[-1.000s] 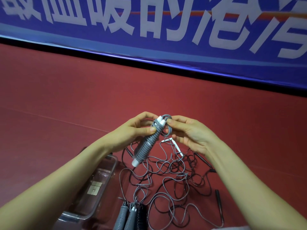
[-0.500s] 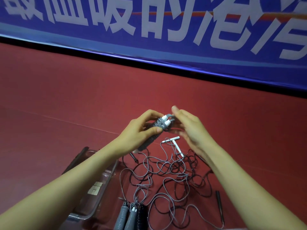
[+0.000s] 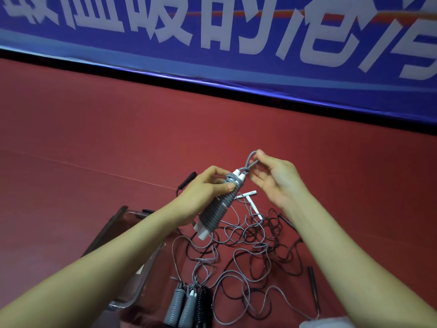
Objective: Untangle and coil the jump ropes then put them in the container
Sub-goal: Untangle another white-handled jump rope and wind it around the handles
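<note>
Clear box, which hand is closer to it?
Left. The left hand holds the coiled rope just up and right of the clear box; the right hand is farther right, pinching a rope loop.

Both arms are bare: the left forearm [image 3: 94, 268] and left hand [image 3: 205, 190] at lower left, the right forearm [image 3: 354, 268] and right hand [image 3: 276, 181] at lower right. A pale grey cloth patch [image 3: 326, 324] shows at the bottom edge.

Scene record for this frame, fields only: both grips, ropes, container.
left grip: holds grey coiled bundle
right grip: pinches loop at bundle's top
tangle: grey and black ropes, on floor
container: clear, left of tangle, partly behind left arm
coils: two grey, one black, right of container
</note>
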`<state>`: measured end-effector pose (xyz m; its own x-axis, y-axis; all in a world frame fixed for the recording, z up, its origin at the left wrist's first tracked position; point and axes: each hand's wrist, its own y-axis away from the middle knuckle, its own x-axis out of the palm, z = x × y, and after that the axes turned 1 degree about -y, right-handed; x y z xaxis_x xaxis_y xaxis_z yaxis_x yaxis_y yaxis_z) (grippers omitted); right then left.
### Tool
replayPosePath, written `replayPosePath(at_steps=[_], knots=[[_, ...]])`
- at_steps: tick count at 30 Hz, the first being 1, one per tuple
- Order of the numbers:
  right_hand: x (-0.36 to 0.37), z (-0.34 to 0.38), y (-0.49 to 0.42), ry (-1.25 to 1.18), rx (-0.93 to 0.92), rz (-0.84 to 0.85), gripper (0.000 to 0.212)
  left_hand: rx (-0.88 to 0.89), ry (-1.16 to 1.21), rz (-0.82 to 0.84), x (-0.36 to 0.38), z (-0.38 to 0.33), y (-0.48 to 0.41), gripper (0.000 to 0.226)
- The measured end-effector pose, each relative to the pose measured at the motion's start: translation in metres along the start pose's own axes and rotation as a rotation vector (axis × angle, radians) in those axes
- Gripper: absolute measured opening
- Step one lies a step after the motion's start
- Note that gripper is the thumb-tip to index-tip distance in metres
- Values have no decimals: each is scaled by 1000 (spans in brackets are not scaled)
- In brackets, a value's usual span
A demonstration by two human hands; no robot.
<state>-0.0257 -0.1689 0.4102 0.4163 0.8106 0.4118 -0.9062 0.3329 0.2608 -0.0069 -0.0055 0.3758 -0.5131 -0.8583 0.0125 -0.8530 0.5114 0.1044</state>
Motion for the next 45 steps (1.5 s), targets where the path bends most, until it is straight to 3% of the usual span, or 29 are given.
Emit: replayPosePath(at_steps=[7, 13, 20, 24, 26, 29, 32, 39, 45], knots=[[-1, -5, -6, 15, -86, -117, 16, -32, 60, 18, 2, 6, 1, 14], [-7, -4, -10, -15, -68, -172, 19, 24, -59, 59, 4, 13, 3, 14], [-11, -12, -10, 151, -79, -38, 6, -54, 90, -23, 10, 23, 7, 12], [-10, -22, -3, 453, 16, 144, 47, -75, 189, -104, 10, 28, 6, 16], [-12, -31, 3, 659, 59, 263, 57, -76, 242, -166, 9, 29, 5, 20], [-15, -50, 13, 769, 62, 349, 58, -88, 319, -222, 10, 32, 7, 18], [-16, -67, 18, 750, 82, 294, 59, -165, 357, -223, 13, 42, 12, 19], [-47, -123, 27, 829, 215, 289, 67, -435, 252, -105, 12, 101, 28, 47], [-82, -193, 38, 860, 315, 306, 80, -487, 110, -105, 19, 174, 48, 48]])
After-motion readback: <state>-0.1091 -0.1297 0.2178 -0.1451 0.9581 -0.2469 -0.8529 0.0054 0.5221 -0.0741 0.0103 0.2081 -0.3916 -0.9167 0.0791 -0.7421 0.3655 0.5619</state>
